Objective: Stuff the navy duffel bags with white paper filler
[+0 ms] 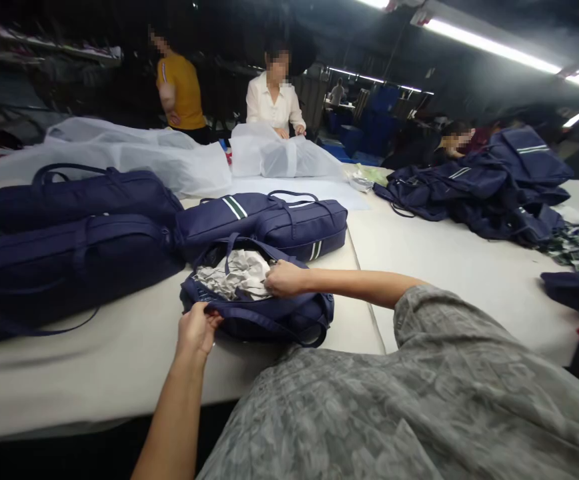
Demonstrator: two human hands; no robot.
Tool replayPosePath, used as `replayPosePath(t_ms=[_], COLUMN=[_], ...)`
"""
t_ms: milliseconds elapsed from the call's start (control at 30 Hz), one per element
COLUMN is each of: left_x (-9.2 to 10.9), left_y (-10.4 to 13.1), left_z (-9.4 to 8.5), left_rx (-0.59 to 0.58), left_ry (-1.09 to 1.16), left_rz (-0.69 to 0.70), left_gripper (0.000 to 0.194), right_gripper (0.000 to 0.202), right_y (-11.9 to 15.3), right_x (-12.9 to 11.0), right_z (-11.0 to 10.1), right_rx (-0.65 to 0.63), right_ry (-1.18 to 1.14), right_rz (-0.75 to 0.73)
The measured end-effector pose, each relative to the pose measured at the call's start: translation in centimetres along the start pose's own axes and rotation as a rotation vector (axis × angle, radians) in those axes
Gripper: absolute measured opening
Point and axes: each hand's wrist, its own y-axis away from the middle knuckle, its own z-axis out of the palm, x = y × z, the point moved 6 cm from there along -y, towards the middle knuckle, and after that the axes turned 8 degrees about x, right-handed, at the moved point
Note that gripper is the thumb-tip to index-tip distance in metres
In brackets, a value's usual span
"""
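Note:
An unzipped navy duffel bag [314, 313] lies in front of me, stuffed with crumpled whitish paper [234, 273]. My left hand [197, 330] pinches the near left rim of its opening, thumb on top and fingers curled under the fabric. At the right end of the opening, my right hand [285, 279] is closed against the crumpled paper, its fingertips partly hidden among the folds. One carry strap [229, 253] arches over the paper; the other hangs along the near side.
Filled navy bags lie behind [299, 230] and to the left [59, 260] on the white table [409, 247]. Translucent plastic-wrapped bundles [289, 157] stand farther back, by a person in white. Flat navy bags are piled [484, 180] at the right.

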Motion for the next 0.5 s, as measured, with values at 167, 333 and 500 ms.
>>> replayPosePath(t_ms=[167,333,500], left_x=[0.3,0.7,0.9], left_y=[0.6,1.1,2.2], left_z=[0.9,1.3,0.7], left_rx=[0.082,0.094,-0.001], left_ry=[0.025,-0.028,-0.27], left_rz=[-0.004,-0.009,0.198], left_gripper=[0.008,0.011,0.013], right_gripper=[0.039,0.02,0.031], right_y=[2.5,3.7,6.1], right_x=[2.5,7.3,16.9], right_z=[1.4,-0.1,1.4], right_rx=[-0.1,0.325,1.139], right_ry=[-0.3,-1.052,-1.84], right_rz=[-0.089,0.098,0.508])
